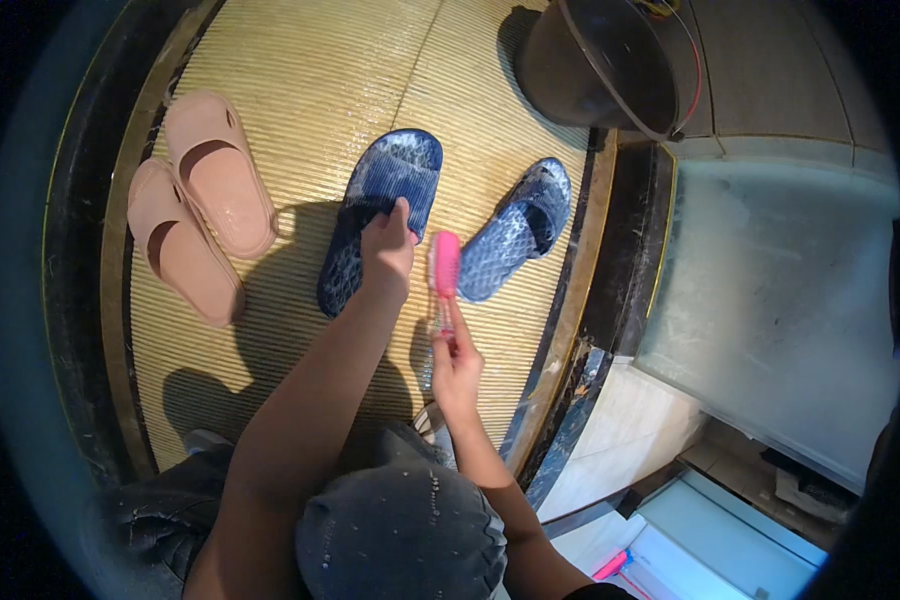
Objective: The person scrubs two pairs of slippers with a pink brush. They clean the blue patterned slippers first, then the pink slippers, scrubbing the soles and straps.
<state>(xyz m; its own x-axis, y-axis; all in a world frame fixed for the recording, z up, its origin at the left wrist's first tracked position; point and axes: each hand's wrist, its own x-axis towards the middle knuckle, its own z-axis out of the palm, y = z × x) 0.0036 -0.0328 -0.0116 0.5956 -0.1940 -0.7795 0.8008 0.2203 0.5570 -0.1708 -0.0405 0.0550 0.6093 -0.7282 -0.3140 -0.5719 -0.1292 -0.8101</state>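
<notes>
Head view: left hand (387, 245) grips the edge of a blue slipper (382, 215) on the yellow mat (300, 90); right hand (456, 365) pinches a pink brush (445, 265) upright between both blue slippers. Second blue slipper (518, 230) right; pink pair (198, 200) left; dark bucket (600, 60) beyond.

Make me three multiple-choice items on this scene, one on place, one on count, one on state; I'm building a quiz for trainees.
1. Where does the pink brush sit?
A. On the pink slippers
B. In the right hand, between the two blue slippers
C. Inside the dark bucket

2. How many slippers lie on the ribbed yellow mat?
A. Two
B. Three
C. Four

3. What is the left hand doing?
A. Resting on the left blue slipper
B. Hanging free
C. Lifting the bucket

Answers: 1 B, the right hand grips the brush handle. 2 C, a pink pair plus a blue pair. 3 A, the fingers lie on that slipper.
</notes>
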